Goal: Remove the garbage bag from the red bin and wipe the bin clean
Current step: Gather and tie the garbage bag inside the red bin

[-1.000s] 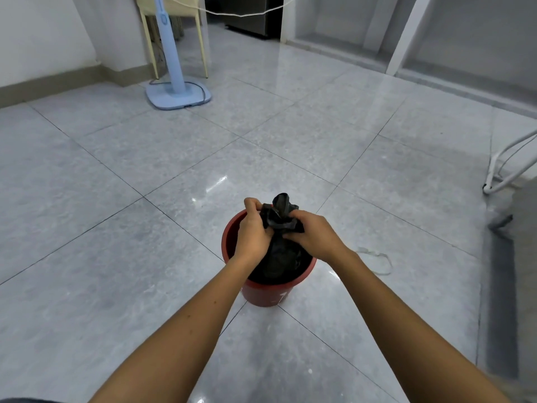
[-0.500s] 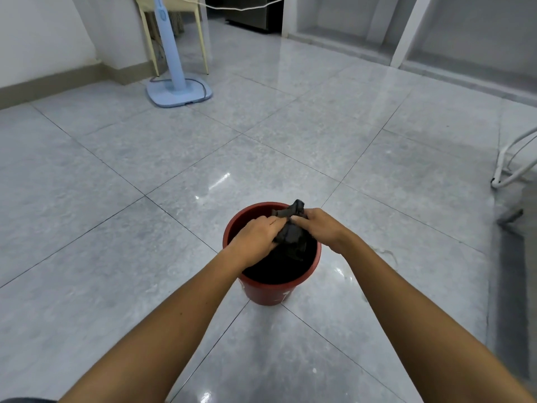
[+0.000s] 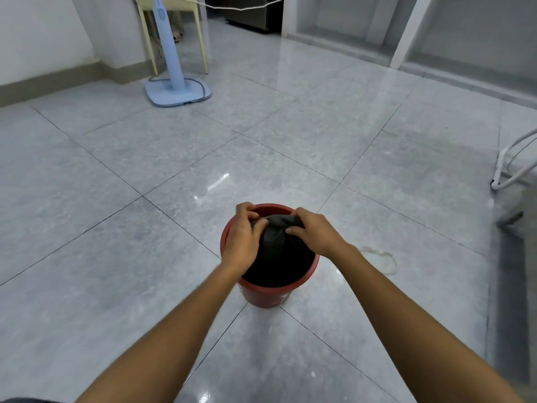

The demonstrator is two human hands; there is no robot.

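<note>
A small round red bin [image 3: 263,296] stands on the grey tiled floor just ahead of me. A black garbage bag [image 3: 280,251] fills it, its gathered top bunched near the far rim. My left hand [image 3: 242,237] grips the bag's top from the left, fingers curled over the far edge. My right hand [image 3: 315,229] pinches the bunched plastic from the right. Both hands sit above the bin's opening. The bag's lower part is hidden inside the bin.
A light blue standing fan base [image 3: 177,91] and a pale yellow chair [image 3: 174,33] stand at the back left by the wall. A white metal frame [image 3: 511,167] sits at the right edge. A thin loop of string [image 3: 383,258] lies on the floor right of the bin.
The bag's knotted top, held up above the rim a second ago, has been pressed down lower into the bin. Both hands stay on it and have shifted toward the far rim.
</note>
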